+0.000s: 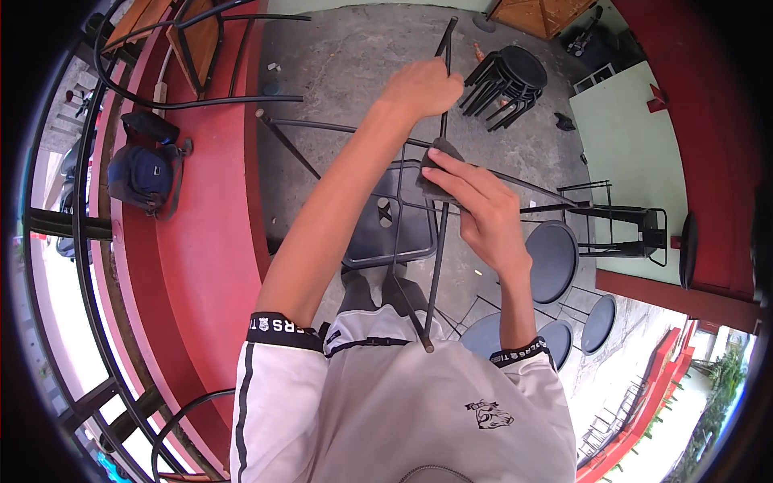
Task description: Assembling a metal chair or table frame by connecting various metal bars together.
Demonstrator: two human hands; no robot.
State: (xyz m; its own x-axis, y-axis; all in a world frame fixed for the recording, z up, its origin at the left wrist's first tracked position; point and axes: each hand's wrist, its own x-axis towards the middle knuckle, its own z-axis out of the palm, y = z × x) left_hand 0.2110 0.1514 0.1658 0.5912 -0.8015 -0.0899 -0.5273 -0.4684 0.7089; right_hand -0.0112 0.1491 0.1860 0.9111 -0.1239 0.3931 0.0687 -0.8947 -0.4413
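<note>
A black metal stool (362, 241) is upside down in front of me, with its thin legs pointing up and outward. Its square, rounded seat has a small hole in the middle. My left hand (423, 88) is closed round the far stool leg (448, 40), below the tip. In my right hand (487, 205) is a dark grey folded piece (435, 181), cloth or sandpaper; I cannot tell which. The fingers press it against the stool's frame where the bars cross. The near leg (436, 274) slants toward my shirt.
Black stools (519, 72) stand stacked at the far right. Round grey stool tops (551, 262) lie nearer on the right. A red ledge (193, 241) runs along the left, with a dark blue bag (141, 173) on it. Upturned black chair frames (217, 101) reach in at upper left.
</note>
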